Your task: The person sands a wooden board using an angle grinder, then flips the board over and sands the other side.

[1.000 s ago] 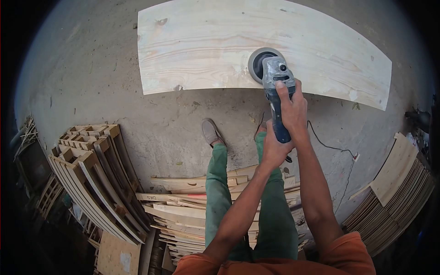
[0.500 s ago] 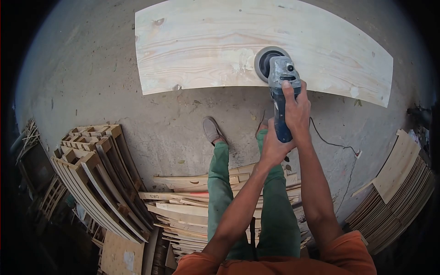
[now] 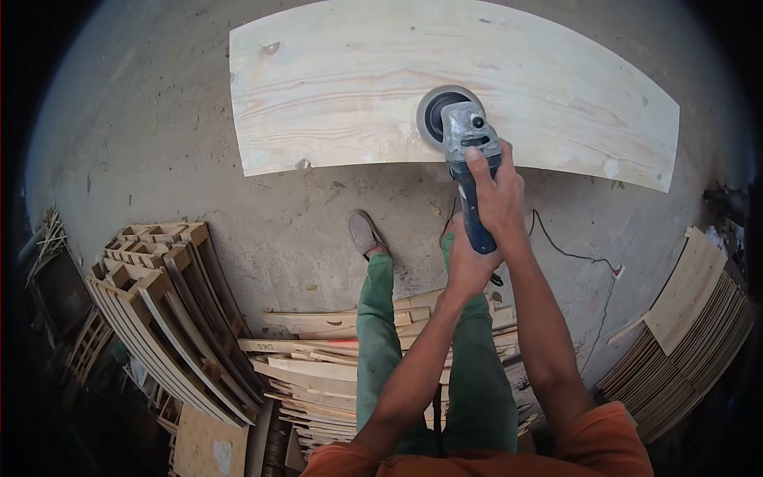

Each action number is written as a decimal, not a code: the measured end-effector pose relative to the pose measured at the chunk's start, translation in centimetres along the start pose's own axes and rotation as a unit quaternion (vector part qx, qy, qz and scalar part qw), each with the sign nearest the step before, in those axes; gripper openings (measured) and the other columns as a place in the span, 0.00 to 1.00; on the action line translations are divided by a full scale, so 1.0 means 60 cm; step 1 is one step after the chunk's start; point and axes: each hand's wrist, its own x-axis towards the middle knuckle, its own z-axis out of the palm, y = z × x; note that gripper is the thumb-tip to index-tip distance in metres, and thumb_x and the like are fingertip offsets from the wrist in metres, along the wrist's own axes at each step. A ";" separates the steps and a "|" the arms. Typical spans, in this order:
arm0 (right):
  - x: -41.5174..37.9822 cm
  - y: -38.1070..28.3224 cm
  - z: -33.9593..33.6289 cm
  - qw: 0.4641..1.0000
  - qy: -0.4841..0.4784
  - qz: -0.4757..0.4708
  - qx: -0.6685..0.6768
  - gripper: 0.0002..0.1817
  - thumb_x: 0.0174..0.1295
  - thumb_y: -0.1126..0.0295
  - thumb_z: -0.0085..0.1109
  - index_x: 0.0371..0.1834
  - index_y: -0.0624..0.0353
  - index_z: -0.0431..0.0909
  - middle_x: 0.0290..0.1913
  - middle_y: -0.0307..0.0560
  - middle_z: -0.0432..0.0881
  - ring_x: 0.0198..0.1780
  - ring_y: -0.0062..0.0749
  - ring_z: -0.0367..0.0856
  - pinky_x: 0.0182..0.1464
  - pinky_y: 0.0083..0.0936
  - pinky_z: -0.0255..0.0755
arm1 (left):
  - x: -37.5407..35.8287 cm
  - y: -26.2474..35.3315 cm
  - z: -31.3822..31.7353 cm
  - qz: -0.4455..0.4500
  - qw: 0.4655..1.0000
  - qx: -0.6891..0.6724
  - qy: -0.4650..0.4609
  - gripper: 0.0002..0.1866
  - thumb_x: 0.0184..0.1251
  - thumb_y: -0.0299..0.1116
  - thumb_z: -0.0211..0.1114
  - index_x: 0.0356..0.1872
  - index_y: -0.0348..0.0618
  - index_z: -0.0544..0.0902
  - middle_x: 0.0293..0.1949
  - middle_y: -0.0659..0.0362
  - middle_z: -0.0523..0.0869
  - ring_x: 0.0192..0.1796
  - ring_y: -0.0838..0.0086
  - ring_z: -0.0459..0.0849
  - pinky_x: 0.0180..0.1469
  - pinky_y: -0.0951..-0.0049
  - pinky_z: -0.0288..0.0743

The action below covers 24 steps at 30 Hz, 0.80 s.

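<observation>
A handheld angle grinder [image 3: 469,135] with a round grey disc [image 3: 431,111] rests on a pale wooden board [image 3: 334,95], near the edge closest to me. My left hand [image 3: 470,258] is wrapped round the rear end of the grinder's dark body. Further forward, my right hand [image 3: 499,195] grips the body just behind the grey head, thumb on top. The disc lies against the board's face; its underside is hidden. Knots and wavy grain show on the board.
Wooden pallets [image 3: 175,310] stand at the left. Thin wood strips [image 3: 318,374] are piled round my legs. A stack of boards [image 3: 683,342] sits at the right. A black cord [image 3: 568,250] runs over the concrete floor [image 3: 278,230] to a small white connector [image 3: 618,271].
Both hands have moved the grinder left along the board, and its body is now more tilted. A pale rough patch where the disc now sits is largely covered or gone.
</observation>
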 end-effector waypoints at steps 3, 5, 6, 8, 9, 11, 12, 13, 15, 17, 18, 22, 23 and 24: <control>-0.018 0.001 -0.018 0.997 0.027 0.049 0.053 0.41 0.69 0.37 0.57 0.66 0.66 0.69 0.42 0.68 0.87 0.48 0.56 0.88 0.54 0.42 0.77 | -0.015 0.005 -0.003 0.011 0.997 0.075 -0.020 0.39 0.52 0.36 0.83 0.60 0.38 0.67 0.48 0.50 0.84 0.48 0.65 0.86 0.49 0.63 0.80; -0.011 -0.012 -0.019 0.998 0.032 0.032 0.050 0.41 0.69 0.37 0.56 0.66 0.66 0.69 0.43 0.67 0.87 0.48 0.58 0.88 0.55 0.43 0.76 | -0.009 0.002 0.002 0.056 0.996 0.072 -0.002 0.39 0.52 0.36 0.83 0.60 0.38 0.67 0.47 0.50 0.84 0.48 0.64 0.86 0.49 0.63 0.80; -0.013 -0.017 -0.015 0.999 0.029 0.034 0.031 0.41 0.69 0.37 0.56 0.66 0.66 0.69 0.43 0.67 0.87 0.48 0.57 0.88 0.55 0.43 0.76 | -0.018 0.001 0.003 0.079 0.994 0.075 0.013 0.39 0.52 0.36 0.83 0.59 0.38 0.67 0.46 0.50 0.84 0.47 0.64 0.86 0.49 0.63 0.80; -0.006 -0.020 -0.005 0.999 0.004 0.043 0.010 0.41 0.68 0.36 0.56 0.66 0.66 0.69 0.43 0.67 0.87 0.48 0.57 0.88 0.55 0.43 0.76 | -0.006 -0.004 -0.002 0.041 0.998 0.044 0.011 0.38 0.52 0.35 0.81 0.61 0.38 0.67 0.49 0.51 0.83 0.49 0.67 0.84 0.51 0.65 0.79; -0.010 -0.016 -0.001 0.999 0.004 0.047 0.013 0.41 0.68 0.36 0.56 0.66 0.66 0.69 0.43 0.67 0.87 0.48 0.57 0.88 0.55 0.43 0.76 | -0.001 0.001 -0.008 0.010 1.000 0.019 0.009 0.37 0.53 0.33 0.79 0.62 0.38 0.68 0.51 0.52 0.83 0.51 0.70 0.83 0.53 0.67 0.77; -0.009 -0.013 0.006 1.000 0.015 0.019 0.010 0.41 0.69 0.36 0.56 0.65 0.66 0.69 0.44 0.67 0.87 0.48 0.57 0.88 0.54 0.43 0.77 | 0.002 0.013 -0.015 -0.013 0.999 0.032 -0.014 0.38 0.53 0.33 0.80 0.62 0.38 0.68 0.51 0.52 0.82 0.52 0.70 0.82 0.54 0.67 0.77; -0.017 -0.008 0.000 0.999 0.013 0.039 0.034 0.41 0.69 0.35 0.55 0.65 0.66 0.70 0.45 0.67 0.87 0.49 0.56 0.88 0.54 0.42 0.77 | -0.009 0.015 -0.020 -0.043 0.998 0.041 -0.038 0.38 0.52 0.34 0.80 0.63 0.38 0.68 0.52 0.52 0.82 0.53 0.69 0.82 0.55 0.66 0.76; -0.018 -0.005 -0.005 0.999 0.012 0.032 0.035 0.41 0.69 0.35 0.55 0.65 0.66 0.70 0.45 0.67 0.87 0.49 0.56 0.88 0.54 0.42 0.77 | -0.013 0.015 -0.019 -0.037 0.998 0.039 -0.035 0.38 0.52 0.34 0.80 0.63 0.38 0.68 0.52 0.52 0.82 0.53 0.69 0.82 0.55 0.66 0.76; -0.027 -0.003 -0.014 0.998 0.033 0.037 0.027 0.42 0.69 0.35 0.54 0.65 0.66 0.70 0.45 0.67 0.87 0.49 0.56 0.88 0.54 0.42 0.77 | -0.024 0.009 -0.008 -0.018 0.998 0.059 -0.028 0.38 0.53 0.34 0.80 0.62 0.38 0.68 0.52 0.52 0.81 0.52 0.69 0.82 0.54 0.66 0.77; -0.020 -0.004 -0.009 0.999 0.039 0.033 0.012 0.42 0.69 0.35 0.54 0.65 0.67 0.71 0.45 0.67 0.87 0.49 0.55 0.88 0.55 0.42 0.77 | -0.015 0.002 -0.006 -0.005 0.998 0.054 -0.025 0.38 0.52 0.35 0.81 0.62 0.39 0.67 0.52 0.52 0.81 0.52 0.69 0.82 0.54 0.66 0.77; -0.011 -0.010 -0.004 0.999 0.029 0.027 0.009 0.41 0.70 0.35 0.54 0.65 0.67 0.71 0.45 0.67 0.87 0.49 0.55 0.88 0.55 0.42 0.77 | -0.006 0.010 -0.009 0.000 0.999 0.048 -0.017 0.39 0.52 0.35 0.81 0.63 0.39 0.67 0.52 0.52 0.81 0.52 0.68 0.82 0.54 0.66 0.77; -0.012 0.014 -0.014 0.999 0.029 0.024 0.020 0.40 0.70 0.37 0.54 0.65 0.67 0.70 0.46 0.67 0.86 0.50 0.55 0.88 0.55 0.40 0.76 | -0.005 0.017 -0.009 -0.046 0.995 0.067 -0.051 0.41 0.53 0.37 0.81 0.64 0.38 0.66 0.53 0.51 0.81 0.53 0.67 0.82 0.56 0.64 0.76; -0.022 0.023 -0.024 0.997 0.049 0.033 0.042 0.40 0.70 0.37 0.54 0.65 0.67 0.70 0.46 0.68 0.86 0.50 0.56 0.87 0.55 0.40 0.76 | -0.021 0.007 0.000 -0.048 0.996 0.064 -0.051 0.41 0.53 0.37 0.81 0.64 0.38 0.66 0.53 0.51 0.81 0.53 0.67 0.82 0.56 0.64 0.76; -0.027 0.024 -0.031 0.997 0.052 0.026 0.043 0.40 0.70 0.37 0.54 0.65 0.67 0.70 0.46 0.68 0.86 0.50 0.56 0.87 0.55 0.40 0.76 | -0.033 -0.009 0.013 -0.019 0.996 0.073 -0.043 0.41 0.53 0.37 0.81 0.65 0.38 0.66 0.53 0.51 0.81 0.54 0.67 0.82 0.56 0.65 0.76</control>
